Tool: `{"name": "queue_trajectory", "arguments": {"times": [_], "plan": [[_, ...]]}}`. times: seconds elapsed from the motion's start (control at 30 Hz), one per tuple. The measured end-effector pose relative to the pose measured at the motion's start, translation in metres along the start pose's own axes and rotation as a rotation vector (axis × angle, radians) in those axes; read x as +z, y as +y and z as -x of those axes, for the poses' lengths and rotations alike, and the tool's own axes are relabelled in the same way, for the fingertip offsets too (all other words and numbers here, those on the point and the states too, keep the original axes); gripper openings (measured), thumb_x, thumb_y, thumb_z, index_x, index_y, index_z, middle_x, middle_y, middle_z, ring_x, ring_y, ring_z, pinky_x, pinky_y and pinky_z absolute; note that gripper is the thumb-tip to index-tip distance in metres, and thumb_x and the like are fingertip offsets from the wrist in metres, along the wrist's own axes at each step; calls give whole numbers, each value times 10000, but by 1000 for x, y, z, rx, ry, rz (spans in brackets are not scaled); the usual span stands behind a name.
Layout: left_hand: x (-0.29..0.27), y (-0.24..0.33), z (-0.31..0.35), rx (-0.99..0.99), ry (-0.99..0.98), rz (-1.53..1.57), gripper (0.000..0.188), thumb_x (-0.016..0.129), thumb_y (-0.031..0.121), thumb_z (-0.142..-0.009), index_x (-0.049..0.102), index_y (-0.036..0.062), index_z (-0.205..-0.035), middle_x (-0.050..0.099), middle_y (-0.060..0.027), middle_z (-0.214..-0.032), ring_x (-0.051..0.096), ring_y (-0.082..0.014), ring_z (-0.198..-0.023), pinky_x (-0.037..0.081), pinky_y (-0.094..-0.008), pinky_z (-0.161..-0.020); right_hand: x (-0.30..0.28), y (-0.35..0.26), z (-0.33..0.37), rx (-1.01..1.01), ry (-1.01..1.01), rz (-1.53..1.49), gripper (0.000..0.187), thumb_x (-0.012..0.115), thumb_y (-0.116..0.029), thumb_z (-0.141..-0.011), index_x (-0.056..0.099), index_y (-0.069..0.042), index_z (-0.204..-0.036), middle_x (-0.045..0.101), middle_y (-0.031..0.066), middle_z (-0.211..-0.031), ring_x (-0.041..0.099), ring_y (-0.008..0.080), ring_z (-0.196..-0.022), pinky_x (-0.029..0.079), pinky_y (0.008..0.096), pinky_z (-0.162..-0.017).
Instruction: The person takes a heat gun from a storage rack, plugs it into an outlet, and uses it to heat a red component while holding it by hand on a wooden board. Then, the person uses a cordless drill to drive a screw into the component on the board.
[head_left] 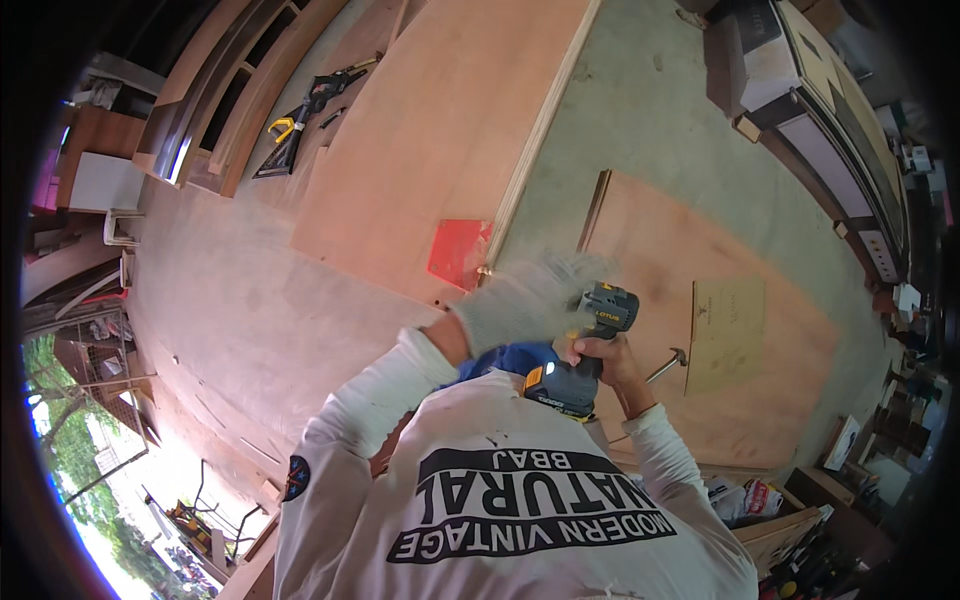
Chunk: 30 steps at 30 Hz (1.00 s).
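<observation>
**Drill held to the edge of a plywood sheet**

Gripping a cordless drill [590,345] by its handle, the right hand [612,362] is clenched firmly around the grip, with the grey-and-yellow head of the tool pointing up and away from the body. The left hand [525,300] wears a pale work glove and lies over the front of the drill; it is blurred, so whether it presses flat or curls around the tool cannot be told.

The drill sits just below the near corner of a large plywood sheet [440,130], close to where a red plastic piece [460,252] rests against the sheet's pale edge strip. Judging by this, the work is at an early or middle point: the tool is brought to the edge, but no driven screw or finished hole can be made out. A hammer [668,364] lies near, just right of the hands, on a second plywood panel [720,400] that also carries a flat cardboard piece [727,335].

Room is fair. Bare concrete floor [640,100] runs between the two sheets, open ahead. To the right, stacked boards and frames [830,150] close that side. Tools [300,120] lie well apart at the far left.
</observation>
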<state>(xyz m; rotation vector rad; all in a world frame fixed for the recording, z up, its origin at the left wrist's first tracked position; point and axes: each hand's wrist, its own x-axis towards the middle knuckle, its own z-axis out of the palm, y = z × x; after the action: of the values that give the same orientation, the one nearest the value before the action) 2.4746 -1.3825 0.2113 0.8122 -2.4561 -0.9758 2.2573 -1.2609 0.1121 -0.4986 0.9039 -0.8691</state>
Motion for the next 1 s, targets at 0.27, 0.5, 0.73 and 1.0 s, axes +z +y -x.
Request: {"name": "queue_trajectory", "arguments": {"times": [0.27, 0.5, 0.73, 1.0], "plan": [[-48, -112, 85, -292, 206, -543, 466, 640, 200, -884, 603, 158, -1346, 633, -83, -1239, 566, -299, -1161, 424, -477, -1027, 31, 14, 0, -9, -15, -128, 491, 709, -3, -784, 583, 27, -1258, 688, 173, -1147, 612, 187, -681, 533, 339, -630], [-36, -124, 86, -209, 126, -576, 394, 630, 192, -876, 655, 173, -1269, 625, -31, -1197, 564, -265, -1165, 414, -458, -1025, 43, 36, -21, -117, -51, -236, 386, 712, -9, -776, 625, 58, -1145, 669, 141, -955, 610, 187, -658, 518, 332, -642], [-28, -133, 89, -142, 155, -559, 419, 641, 140, -822, 671, 181, -1238, 629, -17, -1201, 573, -260, -1141, 425, -437, -1018, 36, 35, -21, -37, -7, -366, 430, 712, 5, -774, 600, 14, -1190, 657, 130, -1028, 604, 194, -650, 523, 342, -636], [-24, -136, 85, -200, 136, -565, 386, 586, 173, -878, 665, 165, -1256, 625, -25, -1215, 566, -251, -1165, 402, -448, -1041, 41, 32, -23, 20, 42, -228, 436, 730, -34, -745, 593, -11, -1158, 657, 101, -917, 595, 181, -621, 510, 339, -593]]}}
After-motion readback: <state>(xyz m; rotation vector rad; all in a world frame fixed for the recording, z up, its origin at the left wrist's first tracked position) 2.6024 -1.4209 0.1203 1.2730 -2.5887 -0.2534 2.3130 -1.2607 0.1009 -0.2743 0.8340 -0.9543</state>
